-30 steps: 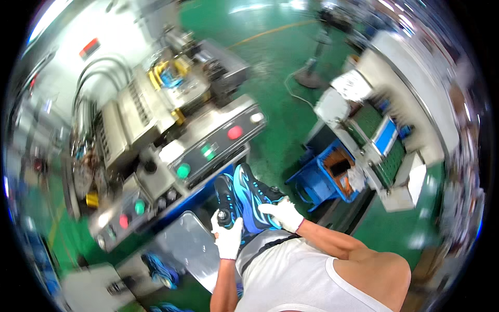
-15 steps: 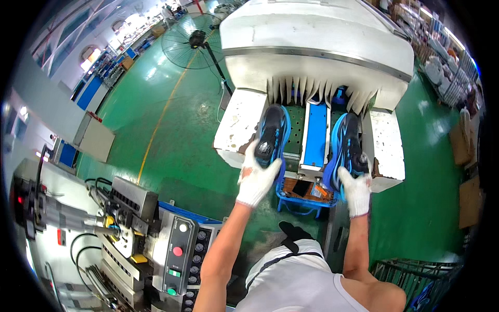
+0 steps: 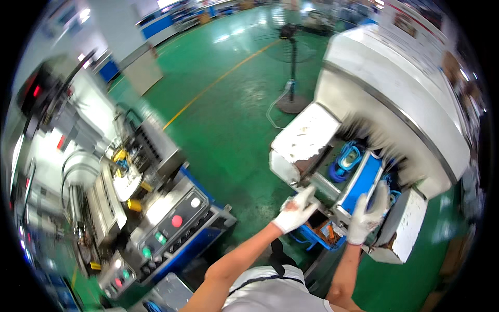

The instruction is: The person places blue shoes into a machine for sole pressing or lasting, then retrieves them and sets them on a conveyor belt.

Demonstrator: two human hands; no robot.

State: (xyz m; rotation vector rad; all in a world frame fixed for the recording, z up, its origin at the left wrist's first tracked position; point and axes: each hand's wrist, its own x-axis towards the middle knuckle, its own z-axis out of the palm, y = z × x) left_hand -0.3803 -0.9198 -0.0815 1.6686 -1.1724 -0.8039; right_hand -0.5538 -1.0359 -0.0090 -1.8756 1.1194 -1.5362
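Note:
My left hand (image 3: pixel 297 210), in a white knitted glove with a reddish stain, hangs in front of the machine's left lane. Its fingers hold nothing. My right hand (image 3: pixel 370 216), gloved alike, is raised with fingers stretched out beside the front end of the blue centre strip (image 3: pixel 364 179). In the left lane lies a bright blue sports shoe (image 3: pixel 345 162), apart from both hands and close to the fringed opening. Another blue shoe (image 3: pixel 395 195) shows only in part behind my right fingers; whether they touch is unclear. Both shoes are blurred.
The white machine hood (image 3: pixel 395 99) with its hanging fringe (image 3: pixel 382 138) rises ahead. Below the lanes hangs a blue basket (image 3: pixel 327 234) with small items. At left stands a press with a button panel (image 3: pixel 171 223). A pedestal fan (image 3: pixel 292 67) stands beyond on the green floor.
Both hands have let go of the two shoes and drawn back. The shoes now lie in the lanes near the fringe. The view has swung left, bringing more of the press in.

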